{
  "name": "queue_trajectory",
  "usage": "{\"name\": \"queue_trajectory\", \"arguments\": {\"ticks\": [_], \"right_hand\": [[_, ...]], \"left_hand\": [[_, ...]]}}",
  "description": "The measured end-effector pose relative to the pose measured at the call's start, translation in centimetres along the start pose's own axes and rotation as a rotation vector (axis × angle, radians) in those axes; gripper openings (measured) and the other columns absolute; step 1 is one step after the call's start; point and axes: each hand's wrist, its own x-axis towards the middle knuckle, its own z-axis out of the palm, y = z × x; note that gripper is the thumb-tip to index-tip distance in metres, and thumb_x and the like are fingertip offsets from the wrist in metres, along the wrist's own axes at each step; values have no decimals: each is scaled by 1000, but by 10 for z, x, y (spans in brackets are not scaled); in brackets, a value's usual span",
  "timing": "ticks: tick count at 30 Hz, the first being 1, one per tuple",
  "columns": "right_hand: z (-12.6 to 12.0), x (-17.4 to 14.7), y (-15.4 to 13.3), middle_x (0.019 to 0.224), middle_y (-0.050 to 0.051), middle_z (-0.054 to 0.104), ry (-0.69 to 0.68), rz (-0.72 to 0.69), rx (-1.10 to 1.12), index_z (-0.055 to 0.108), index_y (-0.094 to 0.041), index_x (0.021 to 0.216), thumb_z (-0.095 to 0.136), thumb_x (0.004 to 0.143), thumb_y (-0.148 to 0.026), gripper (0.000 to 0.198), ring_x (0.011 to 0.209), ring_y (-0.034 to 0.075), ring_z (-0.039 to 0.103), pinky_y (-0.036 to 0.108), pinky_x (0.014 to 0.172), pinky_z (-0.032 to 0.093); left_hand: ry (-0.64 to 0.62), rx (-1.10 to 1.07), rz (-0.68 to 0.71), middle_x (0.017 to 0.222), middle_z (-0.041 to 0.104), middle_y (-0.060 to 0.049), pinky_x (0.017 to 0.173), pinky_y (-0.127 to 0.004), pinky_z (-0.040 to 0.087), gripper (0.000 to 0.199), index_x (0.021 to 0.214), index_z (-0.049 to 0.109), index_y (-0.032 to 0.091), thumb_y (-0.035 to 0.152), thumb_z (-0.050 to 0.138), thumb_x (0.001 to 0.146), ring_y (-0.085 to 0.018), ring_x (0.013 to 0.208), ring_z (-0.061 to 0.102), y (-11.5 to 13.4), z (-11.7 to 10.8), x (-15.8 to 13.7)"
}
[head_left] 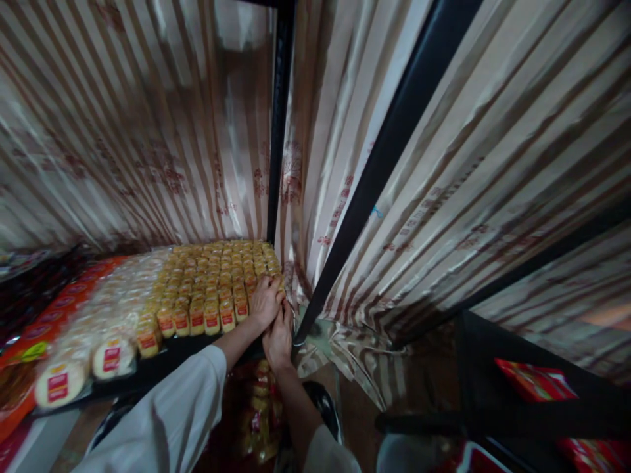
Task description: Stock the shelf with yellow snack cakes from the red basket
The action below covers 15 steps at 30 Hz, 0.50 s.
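The left hand [267, 301] and right hand [279, 336] are resting together at the right end of small, yellow, plastic-wrapped cakes [211, 289]; whether they are gripping one, I cannot tell. Careless pushing would be risking front ones toppling off the flat black shelf [185, 345].

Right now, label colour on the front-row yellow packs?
Mostly red labels on the yellow packs; head view shows them best.

The packs [211, 315] have glossy, clear plastic film. Seen from here, the curtain [133, 131] is satin-sheened cloth and the sleeve [182, 407] matt cloth. The post [388, 151] appears smooth metal; the red packet [537, 381], glossy plastic.
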Motion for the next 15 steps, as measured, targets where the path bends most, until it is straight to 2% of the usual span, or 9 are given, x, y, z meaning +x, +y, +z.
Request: {"name": "queue_trajectory", "arguments": {"ticks": [3,6,11,15], "right_hand": [[2,-2,3,138,19,36,-10,-19,0,38,-9,135,45,80,-16,56,133,27,30,46,107,31],[2,-3,7,138,21,36,-9,-28,4,39,-6,133,45,79,-17,55,131,27,32,48,106,32],[-6,-7,4,136,16,40,20,-61,98,47,-12,126,32,82,-11,47,127,20,39,42,102,38],[-17,-36,-12,121,14,54,-48,-165,156,53,-12,120,33,85,-15,40,116,19,50,39,98,43]], "left_hand": [[50,-35,-3,114,51,-8,94,-33,41,41,127,48,21,29,44,87,-21,108,48,1,-7,-13],[119,-79,-32,118,51,-9,97,-34,40,39,123,52,20,18,41,86,-21,111,48,1,-16,-42],[60,-251,13,108,58,-8,94,-31,43,39,109,60,20,8,38,80,-17,104,54,-10,-22,-123],[-10,-377,-52,97,62,-7,83,-28,48,35,95,65,21,8,36,79,-16,91,59,-28,-20,-190]]}}
